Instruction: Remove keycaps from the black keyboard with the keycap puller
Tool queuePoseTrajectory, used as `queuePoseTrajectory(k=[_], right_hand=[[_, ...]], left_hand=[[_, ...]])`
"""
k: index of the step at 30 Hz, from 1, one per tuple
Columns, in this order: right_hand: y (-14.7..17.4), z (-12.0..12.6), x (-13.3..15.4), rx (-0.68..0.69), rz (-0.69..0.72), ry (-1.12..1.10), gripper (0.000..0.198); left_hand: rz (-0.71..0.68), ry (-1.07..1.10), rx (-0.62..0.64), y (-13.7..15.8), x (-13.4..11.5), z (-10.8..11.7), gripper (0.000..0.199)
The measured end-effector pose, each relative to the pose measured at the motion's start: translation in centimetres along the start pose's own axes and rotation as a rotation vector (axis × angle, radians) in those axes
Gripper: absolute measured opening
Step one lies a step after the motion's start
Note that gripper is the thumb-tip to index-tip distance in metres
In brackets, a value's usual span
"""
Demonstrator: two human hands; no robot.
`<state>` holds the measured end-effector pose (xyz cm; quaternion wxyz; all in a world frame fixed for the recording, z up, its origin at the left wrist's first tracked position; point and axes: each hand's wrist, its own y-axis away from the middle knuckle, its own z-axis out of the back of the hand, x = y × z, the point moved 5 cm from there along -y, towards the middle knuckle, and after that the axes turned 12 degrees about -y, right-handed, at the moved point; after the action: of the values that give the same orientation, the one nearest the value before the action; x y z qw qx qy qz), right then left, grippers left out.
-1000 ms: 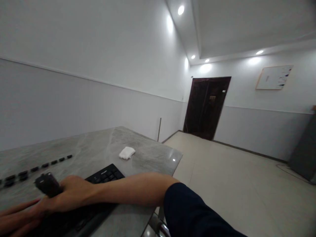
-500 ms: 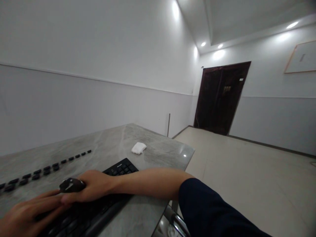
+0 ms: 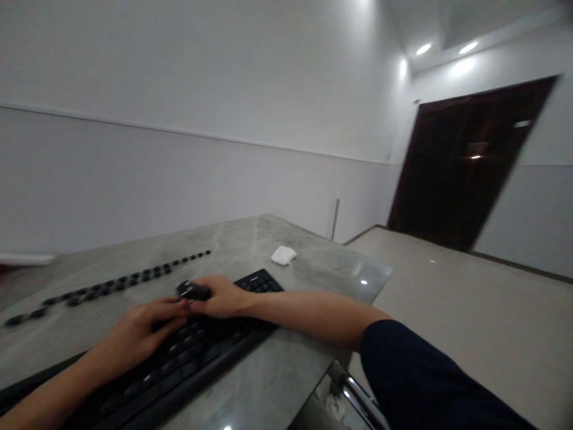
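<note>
A black keyboard (image 3: pixel 197 349) lies at a slant on the grey marble-patterned table (image 3: pixel 250 382). Over its upper middle, my right hand (image 3: pixel 221 297) is closed around a small dark, rounded object (image 3: pixel 193 291) with a pale mark; its lower end is hidden, so I cannot tell its kind. From the left, my left hand (image 3: pixel 145 328) reaches across the keys. Its fingers are stretched out with the thumb apart, and the fingertips meet my right thumb. Behind the hands, small black keycaps (image 3: pixel 128 280) form a double line on the table.
A folded white cloth or tissue (image 3: pixel 283 255) rests beyond the keyboard. The table's right corner (image 3: pixel 378 273) juts over the pale floor (image 3: pixel 447 310). Below the near edge is a chrome metal frame (image 3: pixel 362 397). A white wall (image 3: pixel 201 173) runs behind, with a dark door (image 3: pixel 465 167) at right.
The view has swung, so table and hands appear farther right and higher. More of my left forearm and the keyboard shows. My right hand still holds the dark object.
</note>
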<state>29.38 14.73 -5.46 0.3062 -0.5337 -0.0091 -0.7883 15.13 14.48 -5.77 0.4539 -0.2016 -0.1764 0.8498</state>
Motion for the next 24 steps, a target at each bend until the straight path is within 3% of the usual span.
queuePoseTrajectory(k=[2,5,10,16,21,24], right_hand=[[0.2,0.3,0.2,-0.048,0.028,-0.121,0.01],[0.4,0.4,0.2,-0.035,0.113,-0.176,0.014],[1.3,-0.4,0.3,0.069,0.163,-0.119,0.024],[1.8,-0.7,0.7,0.111,0.279,-0.043,0.03],[1.5,-0.6,1.1,0.187,0.315,-0.009,0.025],[1.7,-0.6,1.5,0.22,0.425,0.108,0.021]], left_hand=[[0.006,0.011,0.069,0.0,-0.9,0.1,0.022],[0.045,0.061,0.039,-0.2,-1.3,0.5,0.02],[0.117,0.061,0.025,-0.2,-0.9,0.4,0.01],[0.102,0.043,0.07,-0.3,-0.8,0.1,0.011],[0.1,0.079,0.08,-0.4,-0.9,0.1,0.017],[0.076,0.097,0.07,-0.3,-1.1,0.2,0.016]])
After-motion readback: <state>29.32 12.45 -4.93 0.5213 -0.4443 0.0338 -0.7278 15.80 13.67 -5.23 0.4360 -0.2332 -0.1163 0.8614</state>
